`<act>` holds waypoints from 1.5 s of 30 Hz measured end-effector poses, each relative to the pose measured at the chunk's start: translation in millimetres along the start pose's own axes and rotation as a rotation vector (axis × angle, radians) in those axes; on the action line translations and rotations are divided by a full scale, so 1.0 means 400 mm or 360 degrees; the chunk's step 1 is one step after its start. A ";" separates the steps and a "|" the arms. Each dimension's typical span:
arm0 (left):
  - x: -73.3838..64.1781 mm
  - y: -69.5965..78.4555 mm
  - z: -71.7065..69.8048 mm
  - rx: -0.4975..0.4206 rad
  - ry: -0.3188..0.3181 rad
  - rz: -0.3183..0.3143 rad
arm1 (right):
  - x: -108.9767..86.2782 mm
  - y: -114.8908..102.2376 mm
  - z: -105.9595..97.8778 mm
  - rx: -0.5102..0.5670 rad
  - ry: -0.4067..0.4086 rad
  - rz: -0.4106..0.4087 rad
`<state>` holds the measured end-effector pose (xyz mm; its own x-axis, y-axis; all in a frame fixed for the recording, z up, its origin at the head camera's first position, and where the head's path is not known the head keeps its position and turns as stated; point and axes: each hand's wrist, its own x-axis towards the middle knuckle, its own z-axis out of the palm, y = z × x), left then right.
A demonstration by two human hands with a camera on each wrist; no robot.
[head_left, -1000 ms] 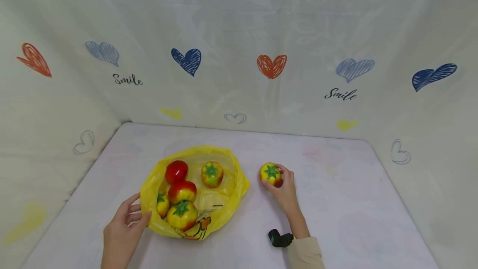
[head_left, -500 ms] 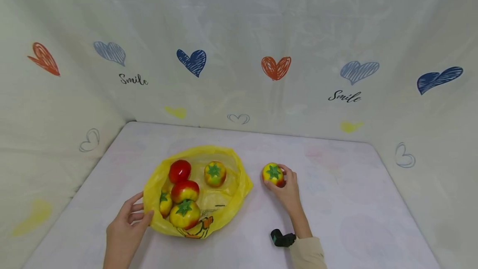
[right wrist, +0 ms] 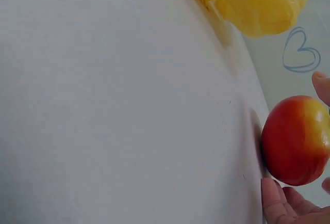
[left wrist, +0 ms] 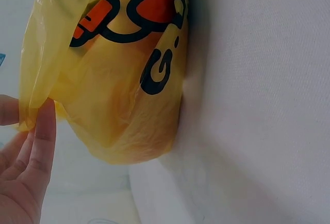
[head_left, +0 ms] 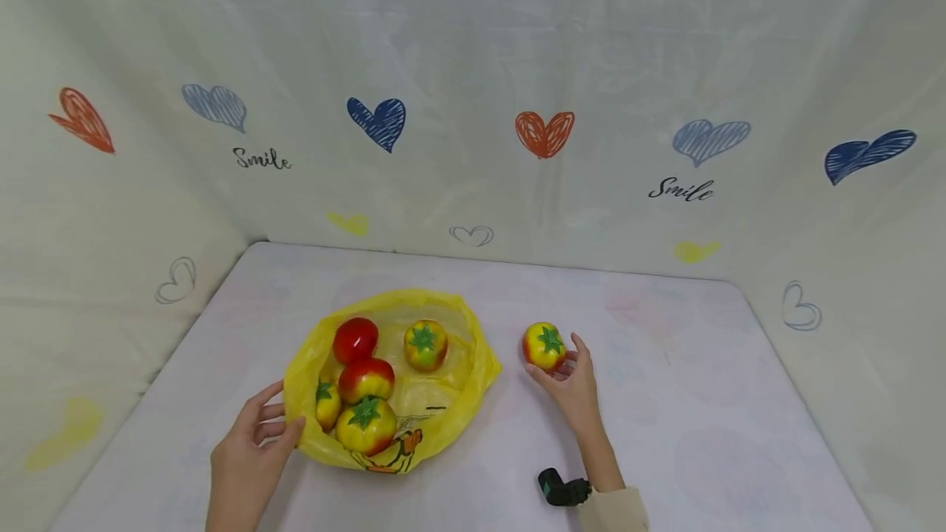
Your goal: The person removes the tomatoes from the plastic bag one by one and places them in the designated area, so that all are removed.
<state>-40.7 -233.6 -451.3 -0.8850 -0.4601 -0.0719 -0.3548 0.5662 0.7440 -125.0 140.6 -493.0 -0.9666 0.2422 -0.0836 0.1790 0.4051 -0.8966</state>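
On the table's left half sits a yellow plastic bag point(head_left: 454, 425), its mouth spread wide. Inside are several toy tomatoes, among them a red one point(head_left: 355, 341) and a yellow one with a green leaf point(head_left: 366, 425). My left hand point(head_left: 247, 454) pinches the bag's left rim between thumb and fingers; the left wrist view shows the thin film point(left wrist: 38, 87) caught there. To the bag's right, another red-and-yellow toy tomato point(head_left: 543, 346) rests on the table. My right hand point(head_left: 572, 388) is around its near right side, fingers loosened, with the thumb and fingertips point(right wrist: 270, 190) close beside it.
A black angled device point(head_left: 562, 489) is at my right wrist, by the beige sleeve point(head_left: 613, 509). The white table point(head_left: 687, 401) ends against a pale curtain point(head_left: 473, 39) printed with hearts and "Smile". Table surface lies between the bag and the right-hand tomato.
My right hand's fingers have loosened from the tomato and the index finger now stands off it. The tomato has tilted slightly. My left hand keeps its hold on the bag; the head view shifted a little.
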 end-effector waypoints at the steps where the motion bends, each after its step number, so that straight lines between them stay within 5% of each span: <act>1: 0.001 -0.003 0.000 -0.0021 -0.0002 0.0001 | -0.009 -0.001 0.000 0.0032 -0.0003 0.0032; 9: 0.015 -0.023 0.006 -0.0017 -0.0006 -0.0035 | -0.103 -0.026 -0.005 0.0119 -0.0045 0.0176; 19: -0.002 0.003 -0.005 -0.0021 -0.0048 -0.0021 | -0.201 -0.083 0.025 0.0353 0.0254 -0.0152; 32: 0.025 -0.048 0.017 -0.0060 -0.0045 -0.0077 | -0.253 -0.149 0.121 0.0545 -0.0296 -0.0434; 45: -0.019 0.049 -0.022 -0.0047 -0.0047 -0.0088 | -0.243 -0.189 0.205 0.0471 -0.0731 -0.0665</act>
<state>-38.0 -225.1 -430.3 -0.8729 -0.4696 -0.1326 -0.3947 0.5196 0.7577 -59.5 14.2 -452.7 -0.9351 -0.3067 0.1778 -0.2203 0.1097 -0.9693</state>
